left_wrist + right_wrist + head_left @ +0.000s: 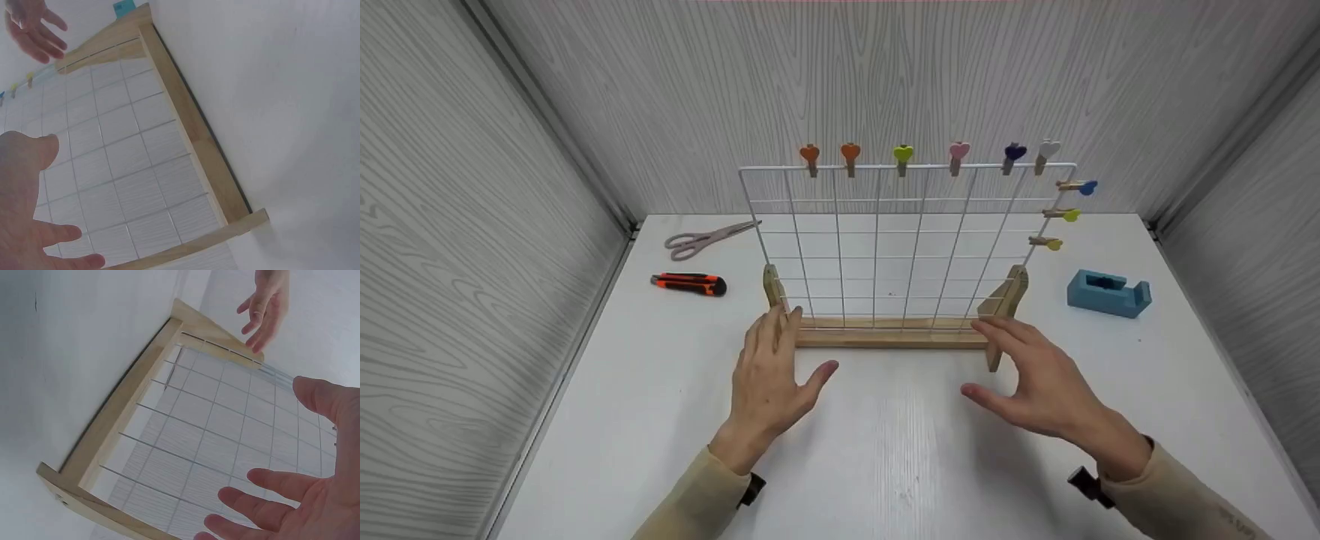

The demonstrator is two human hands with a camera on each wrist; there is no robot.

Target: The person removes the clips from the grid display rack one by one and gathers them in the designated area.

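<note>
A white wire grid (907, 166) stands upright in a wooden stand (892, 340) on the table. Heart-topped wooden clips sit along its top edge: two orange, one lime green clip (903, 154), one pink, one dark blue and one white. Three more, a blue clip (1084, 187) and two yellowish ones, hang on its right edge. My left hand (769, 382) is at the stand's left end, fingers extended and thumb apart. At the right end, my right hand (1042, 375) spreads its fingers, fingertips overlapping the wooden upright. In both wrist views the fingers are spread beside the grid, holding nothing.
Scissors (694, 244) and an orange-and-black utility knife (690, 283) lie left of the stand. A blue tape dispenser (1106, 294) sits to its right. Wood-grain panels (847, 82) enclose the white table at the back and both sides.
</note>
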